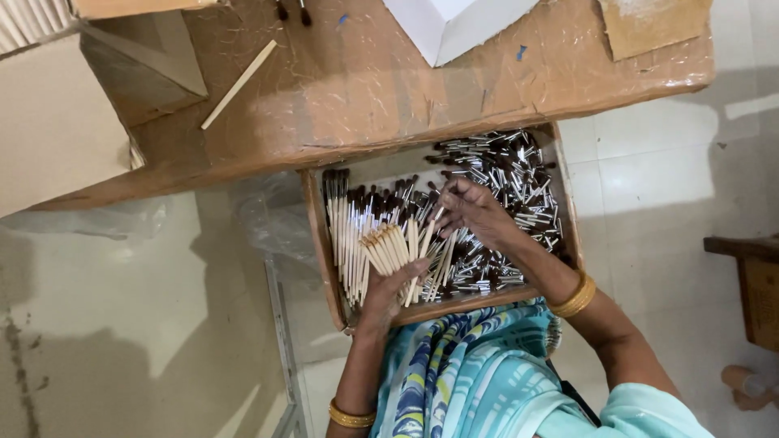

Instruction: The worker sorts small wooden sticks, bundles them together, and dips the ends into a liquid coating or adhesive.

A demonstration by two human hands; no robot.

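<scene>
A shallow cardboard tray [315, 243] sits under the table edge, full of small paintbrushes. Wooden-handled brushes [349, 235] with dark tips lie in rows at its left. A loose heap of silver ferrules with dark bristles [511, 174] fills its right side. My left hand [388, 294] grips a fanned bundle of pale wooden handles [388, 247]. My right hand [472, 212] reaches into the middle of the tray, its fingers pinched on a brush at the heap's edge. Gold bangles ring both wrists.
A brown paper-covered table [365, 89] spans the top, with one loose wooden stick [239, 83], a white box corner [446, 28] and cardboard boxes [57, 122] at the left. Clear plastic sheeting [268, 215] lies on the tiled floor. A wooden stool [751, 276] stands at the right.
</scene>
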